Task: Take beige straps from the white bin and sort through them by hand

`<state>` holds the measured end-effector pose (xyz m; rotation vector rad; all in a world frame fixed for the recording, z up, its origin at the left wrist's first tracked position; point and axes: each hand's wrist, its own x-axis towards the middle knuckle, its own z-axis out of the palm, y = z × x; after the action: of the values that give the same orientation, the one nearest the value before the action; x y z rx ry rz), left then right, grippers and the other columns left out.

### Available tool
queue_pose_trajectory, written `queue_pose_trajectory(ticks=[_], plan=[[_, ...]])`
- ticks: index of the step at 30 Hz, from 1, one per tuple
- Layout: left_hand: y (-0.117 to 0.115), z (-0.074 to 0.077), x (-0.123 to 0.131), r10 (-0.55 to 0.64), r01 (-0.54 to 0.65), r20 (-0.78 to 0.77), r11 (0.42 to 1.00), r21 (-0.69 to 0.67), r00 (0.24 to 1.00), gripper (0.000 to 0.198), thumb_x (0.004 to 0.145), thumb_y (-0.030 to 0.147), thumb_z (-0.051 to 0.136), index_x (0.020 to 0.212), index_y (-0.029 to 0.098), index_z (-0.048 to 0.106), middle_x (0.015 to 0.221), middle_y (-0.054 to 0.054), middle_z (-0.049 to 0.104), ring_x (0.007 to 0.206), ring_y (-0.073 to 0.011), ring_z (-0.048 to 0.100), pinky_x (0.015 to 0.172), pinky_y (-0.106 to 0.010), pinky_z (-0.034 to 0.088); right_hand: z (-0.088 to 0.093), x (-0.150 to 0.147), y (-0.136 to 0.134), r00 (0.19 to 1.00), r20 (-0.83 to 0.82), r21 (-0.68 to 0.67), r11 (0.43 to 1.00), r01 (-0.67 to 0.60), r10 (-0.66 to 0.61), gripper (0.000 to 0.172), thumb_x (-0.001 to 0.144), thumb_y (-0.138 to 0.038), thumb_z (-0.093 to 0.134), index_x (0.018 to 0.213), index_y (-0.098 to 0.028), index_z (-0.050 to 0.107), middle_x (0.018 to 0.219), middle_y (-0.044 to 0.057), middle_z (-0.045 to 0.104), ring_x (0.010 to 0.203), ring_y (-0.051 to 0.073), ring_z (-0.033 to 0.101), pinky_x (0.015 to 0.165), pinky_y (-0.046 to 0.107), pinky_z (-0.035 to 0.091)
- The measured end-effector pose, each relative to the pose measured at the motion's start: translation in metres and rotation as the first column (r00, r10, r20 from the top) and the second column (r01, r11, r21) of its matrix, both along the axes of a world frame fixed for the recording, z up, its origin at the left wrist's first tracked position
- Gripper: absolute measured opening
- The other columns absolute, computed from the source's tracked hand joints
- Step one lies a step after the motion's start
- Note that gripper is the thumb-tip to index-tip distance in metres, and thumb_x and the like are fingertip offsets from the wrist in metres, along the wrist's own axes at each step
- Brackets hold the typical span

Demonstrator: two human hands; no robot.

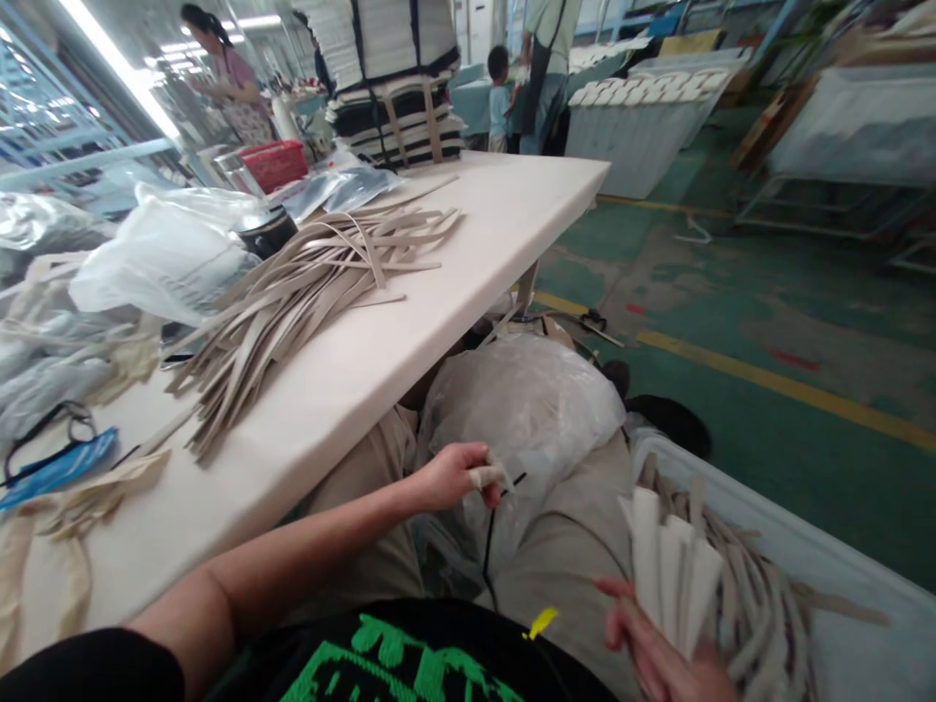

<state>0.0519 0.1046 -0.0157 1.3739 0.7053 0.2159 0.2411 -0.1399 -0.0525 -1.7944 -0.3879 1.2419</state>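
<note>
Your right hand, at 5 o'clock, grasps the lower end of a bundle of cream strips, which fans upward out of your grip; two of its fingers stick out to the side, and the hand is a little blurred. Just beside and beyond that bundle, at 4 o'clock, a pale tub holds a heap of beige straps, some curling over one another.

Your left hand is at 6 o'clock, near the middle of your view, over your lap. Its fingers are curled, with a pale wrap around one of them; you can't tell whether they pinch anything. A thin black cord hangs just below it. Clear plastic drapes across your legs beyond that hand.

On the table, between 9 and 10 o'clock, more straps lie in a loose, overlapping pile. A white plastic bag is behind them, a blue mask lies between 8 and 9, and a tied stack of cloth stands at 11. Farther off at 10 o'clock is a person in pink.
</note>
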Motion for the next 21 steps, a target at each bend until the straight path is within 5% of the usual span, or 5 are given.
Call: queue_pose_trajectory(ticks=[4, 10, 13, 21], plan=[[-0.018, -0.008, -0.014, 0.052, -0.037, 0.115, 0.990, -0.136, 0.992, 0.035, 0.080, 0.048, 0.064, 0.073, 0.015, 0.055, 0.066, -0.004, 0.066, 0.061, -0.0128, 0.060, 0.065, -0.025, 0.048, 0.025, -0.040, 0.072, 0.943, -0.313, 0.133, 0.988, -0.074, 0.113, 0.058, 0.071, -0.066, 0.067, 0.098, -0.015, 0.066, 0.055, -0.002, 0.054, 0.038, 0.003, 0.025, 0.040, 0.019, 0.020], [-0.028, -0.017, -0.012, -0.014, 0.051, 0.177, 0.978, -0.203, 0.984, 0.043, 0.073, 0.055, 0.069, 0.075, 0.013, 0.059, 0.068, -0.006, 0.066, 0.062, -0.0136, 0.060, 0.066, -0.026, 0.047, 0.009, -0.045, 0.124, 0.862, -0.502, 0.171, 0.985, 0.014, 0.075, 0.056, 0.061, -0.066, 0.075, 0.065, -0.015, 0.052, 0.047, -0.007, 0.044, 0.035, 0.000, 0.023, 0.036, 0.015, 0.019], [-0.029, -0.019, -0.010, -0.060, 0.093, 0.179, 0.978, -0.184, 0.982, 0.043, 0.073, 0.055, 0.069, 0.073, 0.013, 0.061, 0.070, -0.006, 0.066, 0.064, -0.0132, 0.060, 0.067, -0.025, 0.047, 0.012, -0.039, 0.133, 0.905, -0.419, 0.212, 0.977, 0.016, 0.076, 0.054, 0.062, -0.060, 0.078, 0.057, -0.015, 0.048, 0.044, -0.010, 0.036, 0.034, 0.000, 0.023, 0.035, 0.016, 0.020], [-0.028, -0.032, -0.001, -0.097, 0.097, 0.013, 0.986, -0.139, 0.995, 0.047, 0.061, 0.056, 0.076, 0.079, 0.013, 0.070, 0.068, 0.000, 0.062, 0.063, -0.0121, 0.051, 0.061, -0.021, 0.039, 0.018, -0.029, 0.137, 0.993, 0.063, 0.162, 0.981, -0.111, 0.102, 0.039, 0.067, -0.050, 0.072, 0.068, -0.015, 0.058, 0.047, -0.005, 0.046, 0.037, 0.005, 0.032, 0.035, 0.019, 0.021]])
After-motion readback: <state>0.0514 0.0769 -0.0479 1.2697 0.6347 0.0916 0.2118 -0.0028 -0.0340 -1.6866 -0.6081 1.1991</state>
